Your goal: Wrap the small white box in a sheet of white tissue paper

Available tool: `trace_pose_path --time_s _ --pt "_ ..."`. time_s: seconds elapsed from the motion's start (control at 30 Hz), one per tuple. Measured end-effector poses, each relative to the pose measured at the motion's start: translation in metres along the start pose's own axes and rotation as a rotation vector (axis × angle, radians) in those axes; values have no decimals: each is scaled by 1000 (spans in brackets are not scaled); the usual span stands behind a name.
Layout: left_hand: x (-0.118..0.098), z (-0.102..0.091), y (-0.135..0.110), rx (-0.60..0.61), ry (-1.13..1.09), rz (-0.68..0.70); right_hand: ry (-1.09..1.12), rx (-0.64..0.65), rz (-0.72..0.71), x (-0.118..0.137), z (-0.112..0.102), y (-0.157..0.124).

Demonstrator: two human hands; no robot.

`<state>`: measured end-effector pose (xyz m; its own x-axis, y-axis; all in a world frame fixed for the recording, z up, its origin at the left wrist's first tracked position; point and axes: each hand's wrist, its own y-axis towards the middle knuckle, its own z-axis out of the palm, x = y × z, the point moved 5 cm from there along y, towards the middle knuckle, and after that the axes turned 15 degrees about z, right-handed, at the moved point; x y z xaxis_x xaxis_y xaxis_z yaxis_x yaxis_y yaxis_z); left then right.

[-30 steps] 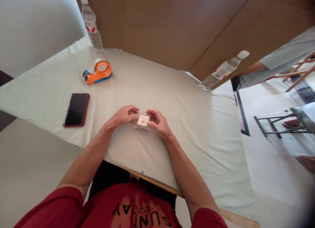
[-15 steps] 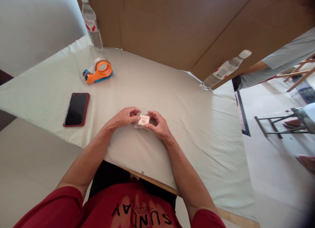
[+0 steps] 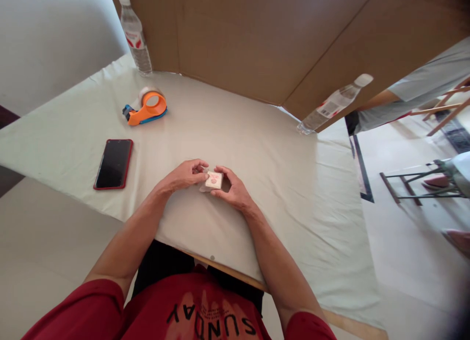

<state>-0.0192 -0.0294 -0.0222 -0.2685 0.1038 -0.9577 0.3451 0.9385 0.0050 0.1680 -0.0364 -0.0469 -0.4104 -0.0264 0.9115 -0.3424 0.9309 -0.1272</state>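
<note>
Both hands are at work on one small thing just above the cloth-covered surface point(image 3: 264, 149), near the person's edge and about midway across it. The left hand point(image 3: 183, 176) curls in from the left with thumb and forefinger closed on the left edge of a small white packet point(image 3: 214, 180). The right hand point(image 3: 235, 194) comes in from the right, its fingers bent round the far side and its thumb under the near side, so both are closed on it in a fingertip pinch, not a full fist. The step in hand looks like fine fingertip work on the packet's wrapper. Whether an edge is open is too small to tell. Handling it further calls for a firm hold on one side and small, careful pulls on the other, since the packet is light and looks slippery. It is close to square, so it has little of a long axis. With the clear wrapper sticking out at the left, its longer line runs left to right between the hands. Its red-printed face points up, tipped slightly towards the near side. Well apart on the left lie a phone point(image 3: 113, 163) and, farther off, a tape dispenser point(image 3: 146, 107).
</note>
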Motion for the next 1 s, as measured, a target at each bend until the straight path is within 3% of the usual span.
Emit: trace_pose_path --time_s 0.4,0.6,0.83,1.0 --pt "1 9 2 -54 -73 2 44 -58 -14 -1 -3 -1" --pt "6 1 3 -112 -46 6 -30 11 -10 -1 -13 -1" --pt "8 -13 2 -280 -56 -40 195 20 52 -7 -22 2" --pt "8 -13 2 -272 -72 -65 147 29 43 -4 -19 2"
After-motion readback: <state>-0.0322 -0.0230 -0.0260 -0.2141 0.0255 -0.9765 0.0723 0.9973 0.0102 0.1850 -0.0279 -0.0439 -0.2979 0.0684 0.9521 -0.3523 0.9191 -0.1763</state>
